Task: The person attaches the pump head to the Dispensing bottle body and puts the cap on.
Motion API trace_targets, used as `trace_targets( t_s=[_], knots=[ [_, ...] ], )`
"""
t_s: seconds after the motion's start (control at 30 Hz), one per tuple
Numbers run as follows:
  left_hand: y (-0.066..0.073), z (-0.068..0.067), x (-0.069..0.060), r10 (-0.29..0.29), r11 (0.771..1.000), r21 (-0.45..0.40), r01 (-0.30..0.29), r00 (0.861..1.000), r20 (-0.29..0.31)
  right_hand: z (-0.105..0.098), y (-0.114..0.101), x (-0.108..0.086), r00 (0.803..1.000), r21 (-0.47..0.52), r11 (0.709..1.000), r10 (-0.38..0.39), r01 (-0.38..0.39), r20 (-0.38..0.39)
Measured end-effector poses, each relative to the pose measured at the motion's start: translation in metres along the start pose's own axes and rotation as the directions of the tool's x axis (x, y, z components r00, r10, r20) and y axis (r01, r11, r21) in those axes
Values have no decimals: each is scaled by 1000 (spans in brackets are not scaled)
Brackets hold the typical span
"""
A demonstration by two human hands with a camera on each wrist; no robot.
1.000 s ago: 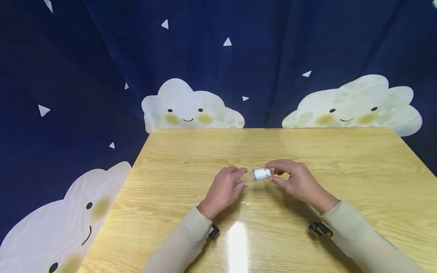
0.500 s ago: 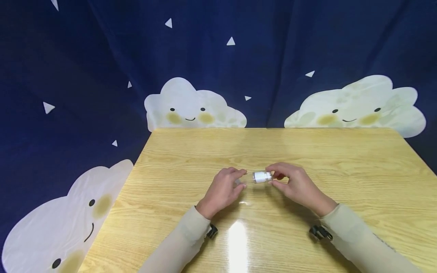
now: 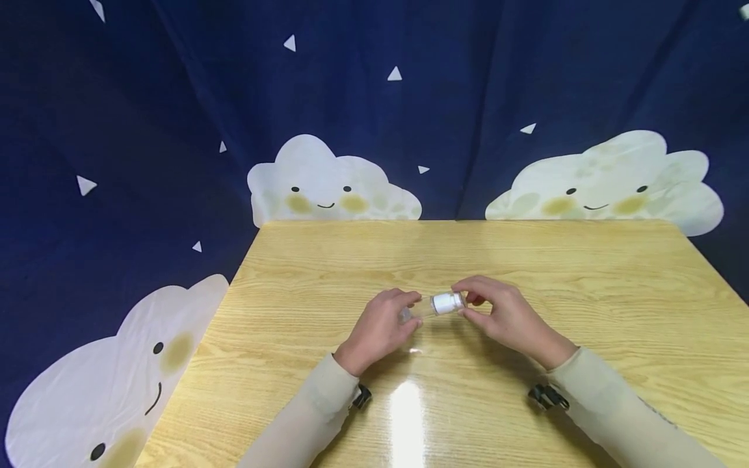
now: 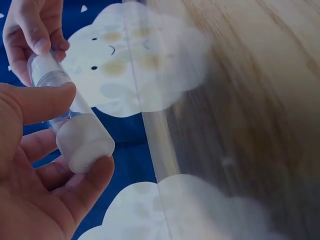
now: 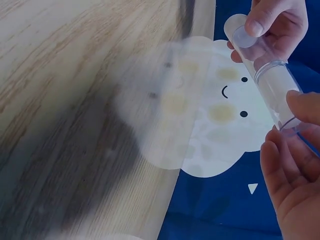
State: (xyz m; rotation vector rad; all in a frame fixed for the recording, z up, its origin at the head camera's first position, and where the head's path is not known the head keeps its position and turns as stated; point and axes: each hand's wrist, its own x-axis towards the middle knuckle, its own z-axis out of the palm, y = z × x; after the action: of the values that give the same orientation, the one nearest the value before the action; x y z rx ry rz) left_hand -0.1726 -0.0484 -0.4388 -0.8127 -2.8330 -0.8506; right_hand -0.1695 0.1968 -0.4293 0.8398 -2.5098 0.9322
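Note:
A small clear plastic bottle with a white section inside its right part is held just above the table, lying nearly level between both hands. My left hand pinches its left end between thumb and fingers; in the left wrist view this end of the bottle looks whitish and rounded. Thumb and fingers of my right hand grip the opposite, clear-walled end. From the right wrist, a clear ring shows around the middle of the bottle, beside the white section. Fingertips hide parts of both ends.
The light wooden table spreads beneath the hands, with a bright glare patch near its front. Behind it and to the left hangs a dark blue curtain printed with smiling clouds and white triangles. Small black devices sit at both cuffs.
The bottle and both hands stay almost in place; the right end of the bottle shifts very slightly and its white section looks a little turned. The head view moves slightly.

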Motion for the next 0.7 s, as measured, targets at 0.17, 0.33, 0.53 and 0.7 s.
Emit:
trace_targets(
  t_s=[0.17, 0.33, 0.53, 0.7],
  knots=[
    [2, 1, 2, 14, 1000, -6, -15, 999, -29, 1, -2, 1, 1000, 9, 1000, -16, 16, -14],
    [4, 1, 3, 33, 999, 11, -33, 999, -35, 1, -3, 3, 999, 20, 999, -45, 45, -20],
    [3, 0, 2, 44, 997, 57, -42, 999, -27, -2, -3, 1, 999, 31, 999, -42, 41, 34],
    [1, -2, -1, 53, 998, 41, -51, 998, -38, -10, 0, -1, 996, 28, 999, 14, -16, 87]
  ],
)
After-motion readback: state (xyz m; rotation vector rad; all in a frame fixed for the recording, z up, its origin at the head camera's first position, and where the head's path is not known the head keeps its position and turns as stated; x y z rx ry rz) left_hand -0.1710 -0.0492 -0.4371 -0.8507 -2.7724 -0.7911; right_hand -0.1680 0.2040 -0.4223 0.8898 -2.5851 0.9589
